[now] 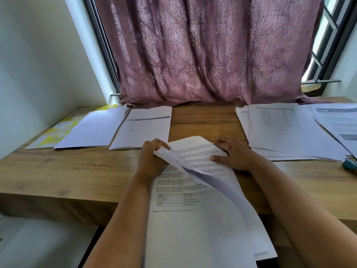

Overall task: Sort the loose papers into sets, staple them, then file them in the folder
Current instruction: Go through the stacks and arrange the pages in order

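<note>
Sorting underway at frame centre: left hand [152, 157] pinches a lifted top page of the paper stack [195, 219] on the tabletop [77, 171], right hand [234, 154] pressing flat; next, likely place it on a pile.

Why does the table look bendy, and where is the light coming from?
Head view: the wide-angle lens bows the table edge; daylight enters beside the curtain, glaring at the right window; the lifted page shadows the sheets beneath; distant print is blurry.
</note>
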A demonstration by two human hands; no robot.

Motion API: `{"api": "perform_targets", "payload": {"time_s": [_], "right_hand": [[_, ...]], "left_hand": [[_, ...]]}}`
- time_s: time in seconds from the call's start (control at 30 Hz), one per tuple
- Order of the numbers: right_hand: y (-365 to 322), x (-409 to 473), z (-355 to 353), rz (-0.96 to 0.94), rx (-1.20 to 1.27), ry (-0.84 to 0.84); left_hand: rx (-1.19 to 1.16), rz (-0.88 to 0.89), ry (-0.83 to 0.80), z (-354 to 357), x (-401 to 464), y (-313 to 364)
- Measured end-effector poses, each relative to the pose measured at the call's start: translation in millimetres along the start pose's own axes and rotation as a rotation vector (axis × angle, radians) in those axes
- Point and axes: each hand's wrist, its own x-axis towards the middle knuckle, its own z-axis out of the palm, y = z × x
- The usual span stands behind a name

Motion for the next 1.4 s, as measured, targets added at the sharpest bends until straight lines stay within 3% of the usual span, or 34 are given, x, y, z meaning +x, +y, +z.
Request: {"api": "perform_targets", "payload": {"time_s": [0.13,0.3,0.43,0.5,0.57,0.63,0.67,0.8,0.93,1.07,1.13,1.2,1.3,1.4], "right_hand": [[-3,-5,3,-0.202,0.347,0.249],[-4,-12,-9,-0.017,0.518,0.601],[1,-14,-14,0.07,0.489,0.65],[5,-17,-17,0.126,0.612,0.591],[9,-26,-21,0.204,0.739,0.282],[19,-32,-23,0.268,0.668,0.001],[21,-30,-26,0.282,0.574,0.016],[4,-15,-62,0.275,0.345,0.503],[-19,-9,-101,0.158,0.616,0.965],[-21,-12,-130,0.143,0.733,1.209],[-17,-12,-135,0.152,0.932,1.185],[-16,-11,-119,0.191,0.98,1.004],[-22,-18,-67,0.171,0.729,0.675],[-30,-37,-22,0.154,0.503,0.458]], "left_hand": [[0.073,0.17,-0.013,-4,-4,0],[-0.017,0.009,0.06,-2,1,-6],[-0.026,0.201,0.064,-2,-7,4],[-0.066,0.18,0.081,-2,-10,9],[-0.099,0.143,0.077,-1,-9,7],[-0.116,0.106,0.075,-1,-8,3],[-0.124,0.088,0.076,-2,-7,2],[-0.106,0.067,0.068,-1,-6,4],[0.154,0.096,0.021,1,-1,0],[0.301,0.069,0.009,2,-2,2],[0.287,0.077,0.042,2,-2,1],[0.227,0.07,0.068,2,-2,3],[0.095,0.002,0.106,-1,1,7],[-0.062,-0.134,0.237,-11,3,12]]}}
